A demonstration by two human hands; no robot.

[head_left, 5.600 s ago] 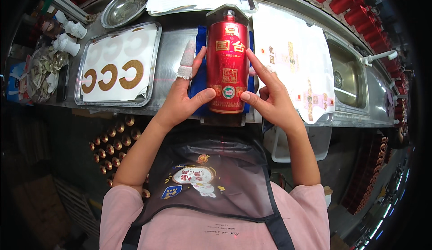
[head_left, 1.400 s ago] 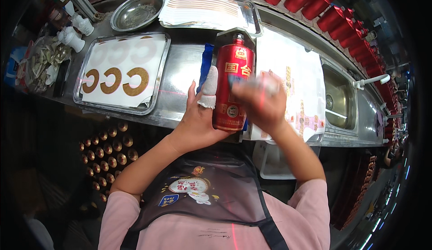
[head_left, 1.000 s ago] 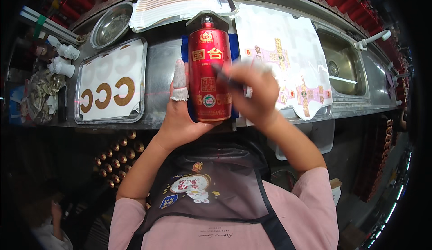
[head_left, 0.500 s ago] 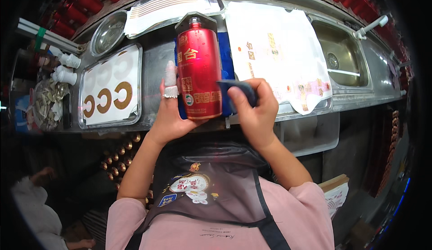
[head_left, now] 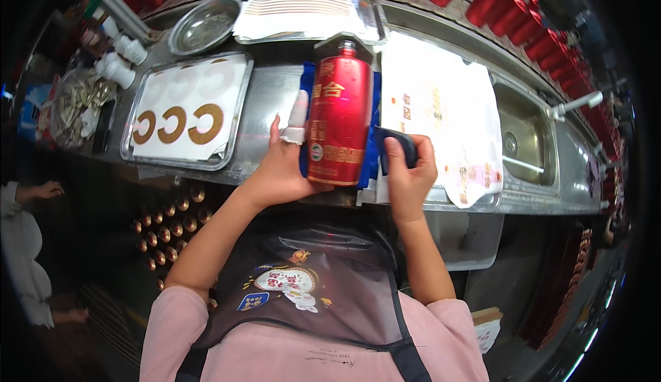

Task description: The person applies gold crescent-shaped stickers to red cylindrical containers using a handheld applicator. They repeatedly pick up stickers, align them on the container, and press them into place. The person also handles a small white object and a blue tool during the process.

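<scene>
a pink short-sleeved shirt (head_left: 441, 344) fills the lower middle of the frame under a dark see-through apron (head_left: 323, 285) with a cartoon print, and the left hand (head_left: 286, 168) wears a white finger wrap (head_left: 296, 117).

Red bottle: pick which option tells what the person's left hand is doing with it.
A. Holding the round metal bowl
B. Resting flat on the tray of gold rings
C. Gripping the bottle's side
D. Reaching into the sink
C. The left hand is wrapped around the lower left side of the red bottle, while the right hand presses a dark pad against its right side.
</scene>
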